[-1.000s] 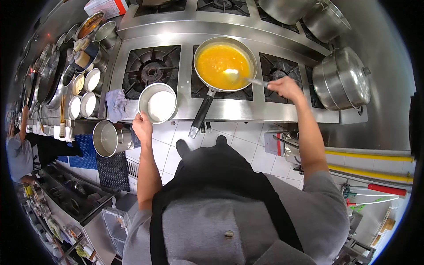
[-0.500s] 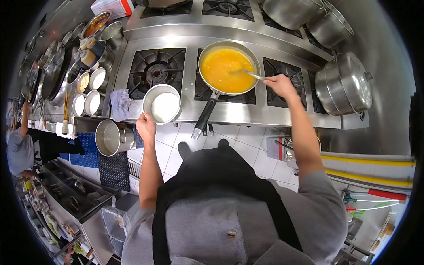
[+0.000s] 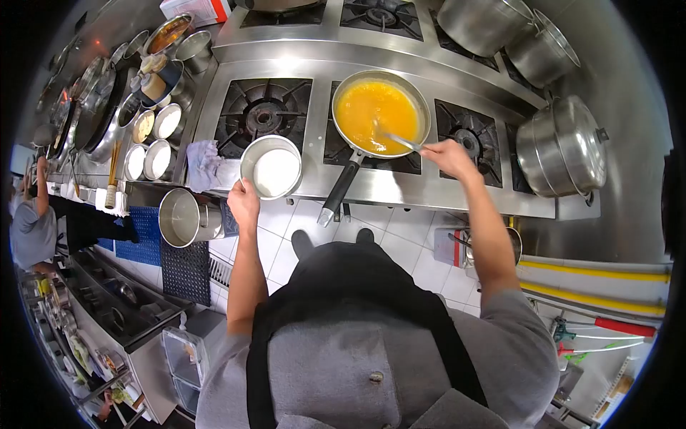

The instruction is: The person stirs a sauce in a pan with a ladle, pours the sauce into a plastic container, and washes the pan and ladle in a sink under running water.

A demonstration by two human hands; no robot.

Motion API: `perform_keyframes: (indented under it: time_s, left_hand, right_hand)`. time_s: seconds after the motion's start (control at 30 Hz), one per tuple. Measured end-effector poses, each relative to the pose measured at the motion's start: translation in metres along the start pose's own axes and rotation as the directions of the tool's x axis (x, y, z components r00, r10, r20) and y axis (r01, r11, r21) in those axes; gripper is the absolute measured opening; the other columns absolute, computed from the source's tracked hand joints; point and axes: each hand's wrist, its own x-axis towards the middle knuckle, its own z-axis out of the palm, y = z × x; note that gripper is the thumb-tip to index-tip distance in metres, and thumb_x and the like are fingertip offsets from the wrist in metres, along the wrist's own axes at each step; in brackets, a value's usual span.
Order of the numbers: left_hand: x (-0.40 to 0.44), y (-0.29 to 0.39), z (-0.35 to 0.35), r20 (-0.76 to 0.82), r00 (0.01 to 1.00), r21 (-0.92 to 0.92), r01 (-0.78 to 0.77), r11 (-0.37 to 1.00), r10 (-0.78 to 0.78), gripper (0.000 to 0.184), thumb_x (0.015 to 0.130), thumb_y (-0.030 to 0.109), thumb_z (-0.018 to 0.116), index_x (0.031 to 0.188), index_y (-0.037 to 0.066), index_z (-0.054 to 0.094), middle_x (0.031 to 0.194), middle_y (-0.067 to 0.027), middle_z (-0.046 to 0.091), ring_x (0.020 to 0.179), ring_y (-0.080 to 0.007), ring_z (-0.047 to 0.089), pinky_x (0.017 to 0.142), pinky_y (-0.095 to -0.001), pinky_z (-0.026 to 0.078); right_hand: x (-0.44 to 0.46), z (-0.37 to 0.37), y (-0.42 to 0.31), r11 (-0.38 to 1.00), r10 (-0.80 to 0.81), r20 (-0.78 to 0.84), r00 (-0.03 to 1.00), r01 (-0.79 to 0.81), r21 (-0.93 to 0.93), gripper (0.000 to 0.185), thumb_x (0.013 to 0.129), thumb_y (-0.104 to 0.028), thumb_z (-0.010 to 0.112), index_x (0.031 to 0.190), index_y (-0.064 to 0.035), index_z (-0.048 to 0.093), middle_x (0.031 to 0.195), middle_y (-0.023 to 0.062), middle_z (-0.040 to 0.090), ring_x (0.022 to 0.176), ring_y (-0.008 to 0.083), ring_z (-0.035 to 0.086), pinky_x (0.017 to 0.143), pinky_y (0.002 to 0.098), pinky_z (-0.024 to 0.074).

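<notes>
A: Surface & rm?
B: S/steel stove [image 3: 316,125], kitchen w/ white floor tiles [image 3: 400,254]. Pan [image 3: 425,118] of orange liquid [image 3: 364,107] sits on mid. front burner. Lidded pot [image 3: 561,146] stands at R end; crumpled cloth [image 3: 204,166] lies at L front corner. Co-worker [image 3: 34,227] stands far L.
A: Hands?
B: L hand [image 3: 244,202] grips rim of steel container [image 3: 268,143], white contents [image 3: 277,172] inside. R hand [image 3: 444,153] is closed on metal utensil [image 3: 401,141]; tip is in the liquid.
A: Labels, writing?
B: White-and-red box [image 3: 191,9] at rear L, partly cut off by view; any print too small to read.
A: Edges, clearance?
B: Container is at front edge, betw. cloth & pan, apart from pan; can't tell if base touches stove. Pan handle [image 3: 343,186] overhangs front edge, betw. forearms. Steel deck shows betw. L front burner [image 3: 264,116] & pan. Tiles run from stove front past person's shoes [image 3: 302,244].
</notes>
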Motion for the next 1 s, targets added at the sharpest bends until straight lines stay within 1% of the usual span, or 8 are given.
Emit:
perform_keyframes:
  time_s: [0.13, 0.3, 0.47, 0.63, 0.77, 0.87, 0.9, 1.0]
  left_hand:
    - [0.001, -0.005, -0.001, -0.007, 1.000, 0.026, -0.006, 1.000, 0.006, 0.040, 0.099, 0.031, 0.056, 0.088, -0.006, 0.069, 0.070, -0.0257, 0.065, 0.065, -0.0437, 0.063, 0.066, -0.0502, 0.048]
    - [-0.004, 0.007, -0.003, -0.007, 1.000, -0.012, -0.020, 1.000, 0.020, 0.041, 0.099, 0.031, 0.057, 0.084, -0.007, 0.066, 0.069, -0.0262, 0.063, 0.063, -0.0440, 0.061, 0.065, -0.0503, 0.047]
    - [-0.001, -0.001, 0.000, -0.023, 0.999, 0.012, -0.038, 0.999, 0.039, 0.048, 0.100, 0.033, 0.055, 0.078, -0.009, 0.060, 0.065, -0.0248, 0.059, 0.057, -0.0296, 0.054, 0.064, -0.0482, 0.046]
    - [-0.004, 0.007, -0.002, -0.014, 0.999, 0.006, -0.048, 0.999, 0.048, 0.049, 0.100, 0.034, 0.056, 0.078, -0.009, 0.060, 0.064, -0.0249, 0.058, 0.057, -0.0305, 0.054, 0.065, -0.0482, 0.046]
    - [-0.001, 0.004, -0.002, 0.010, 1.000, 0.059, 0.006, 0.998, -0.007, 0.041, 0.099, 0.032, 0.056, 0.091, -0.006, 0.070, 0.071, -0.0253, 0.066, 0.064, -0.0399, 0.064, 0.067, -0.0488, 0.048]
    - [0.003, -0.007, 0.002, -0.004, 1.000, 0.060, 0.004, 0.998, -0.004, 0.042, 0.099, 0.032, 0.056, 0.093, -0.006, 0.070, 0.071, -0.0251, 0.066, 0.064, -0.0391, 0.064, 0.067, -0.0488, 0.048]
    - [0.002, -0.005, 0.003, 0.003, 1.000, 0.055, -0.001, 0.998, 0.000, 0.042, 0.099, 0.032, 0.056, 0.093, -0.006, 0.070, 0.071, -0.0251, 0.066, 0.064, -0.0391, 0.064, 0.067, -0.0488, 0.048]
    - [-0.004, 0.008, -0.004, 0.015, 1.000, -0.005, -0.025, 1.000, 0.025, 0.042, 0.098, 0.033, 0.056, 0.092, -0.006, 0.070, 0.071, -0.0253, 0.066, 0.063, -0.0380, 0.064, 0.068, -0.0481, 0.049]
  right_hand:
    - [-0.003, -0.056, 0.026, 0.982, 0.184, 0.017, 0.983, -0.183, -0.045, 0.031, 0.092, -0.033, 0.074, 0.115, -0.0128, 0.077, 0.081, 0.0139, 0.075, 0.071, 0.0185, 0.070, 0.072, 0.0357, 0.0541]
    - [0.021, 0.008, 0.000, 0.998, -0.042, -0.145, 0.989, 0.048, 0.040, 0.036, 0.090, -0.038, 0.073, 0.116, -0.0141, 0.075, 0.101, 0.0200, 0.074, 0.093, 0.0369, 0.073, 0.087, 0.0385, 0.0551]
    - [-0.012, -0.047, 0.024, 0.971, 0.228, 0.056, 0.972, -0.231, 0.064, 0.037, 0.086, -0.039, 0.078, 0.113, -0.0134, 0.079, 0.092, 0.0161, 0.078, 0.081, 0.0239, 0.075, 0.080, 0.0388, 0.0561]
    - [0.026, -0.013, 0.014, 0.995, 0.090, -0.127, 0.988, -0.084, 0.057, 0.034, 0.090, -0.041, 0.072, 0.113, -0.0164, 0.077, 0.097, 0.0214, 0.074, 0.090, 0.0359, 0.074, 0.082, 0.0378, 0.0553]
    - [0.005, 0.000, 0.015, 0.997, -0.054, -0.095, 0.994, 0.059, 0.056, 0.036, 0.089, -0.039, 0.075, 0.116, -0.0150, 0.076, 0.093, 0.0192, 0.076, 0.085, 0.0269, 0.075, 0.080, 0.0357, 0.0556]
    - [-0.003, -0.052, 0.039, 0.993, 0.118, 0.041, 0.992, -0.119, 0.018, 0.031, 0.088, -0.035, 0.077, 0.111, -0.0139, 0.080, 0.089, 0.0150, 0.078, 0.080, 0.0143, 0.074, 0.076, 0.0329, 0.0556]
    - [0.005, -0.054, 0.043, 0.995, 0.089, -0.021, 0.996, -0.088, 0.037, 0.026, 0.093, -0.029, 0.074, 0.112, -0.0124, 0.080, 0.067, 0.0055, 0.069, 0.053, 0.0116, 0.058, 0.054, 0.0312, 0.0480]
    - [0.030, -0.013, 0.022, 0.998, -0.040, -0.173, 0.984, 0.032, -0.049, 0.032, 0.093, -0.036, 0.071, 0.117, -0.0151, 0.075, 0.090, 0.0176, 0.075, 0.080, 0.0271, 0.071, 0.083, 0.0380, 0.0543]
